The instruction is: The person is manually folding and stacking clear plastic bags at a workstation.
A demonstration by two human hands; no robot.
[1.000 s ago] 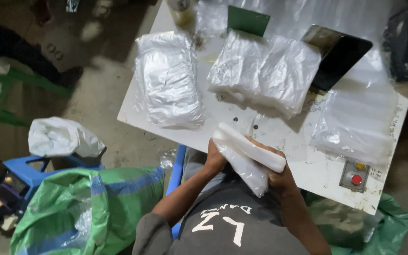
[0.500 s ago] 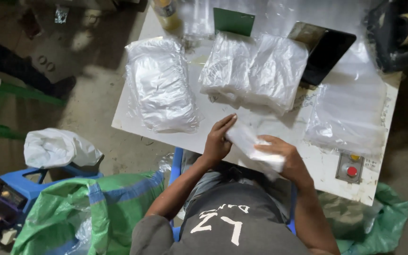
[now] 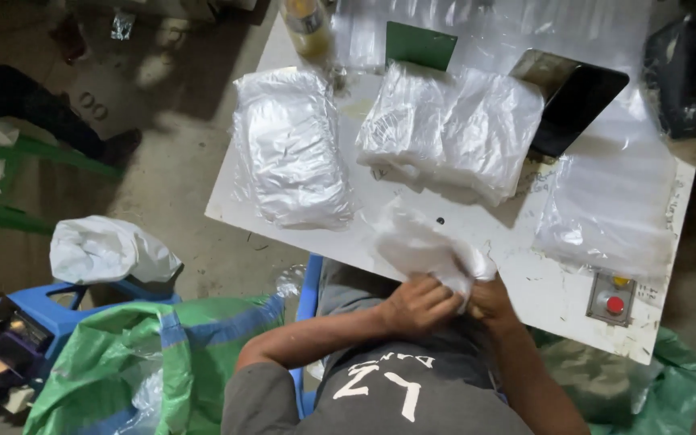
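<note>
The white folded item in clear film (image 3: 424,250) lay at the near edge of the white table (image 3: 557,294). The left hand (image 3: 414,304) and right hand (image 3: 489,300) gripped it, fingers curled tight, evidently steadying it. 2 bagged stacks (image 3: 292,149) (image 3: 453,129) lay beyond, within reach.

Your left hand (image 3: 416,304) and right hand (image 3: 489,298) grip a white, filmy bag (image 3: 424,246). The worktop (image 3: 525,282) is white, flecked with dark marks. On it you have clear, silvery-sheened bag stacks (image 3: 292,145), a dark green card (image 3: 420,44), a glossy black panel (image 3: 577,97), and a grey switch box (image 3: 612,296) with one red and one yellow button. Your shirt (image 3: 396,395) is grey with white lettering. The sack (image 3: 155,354) beside you is green with blue stripes; the stool (image 3: 50,310) is blue.
</note>
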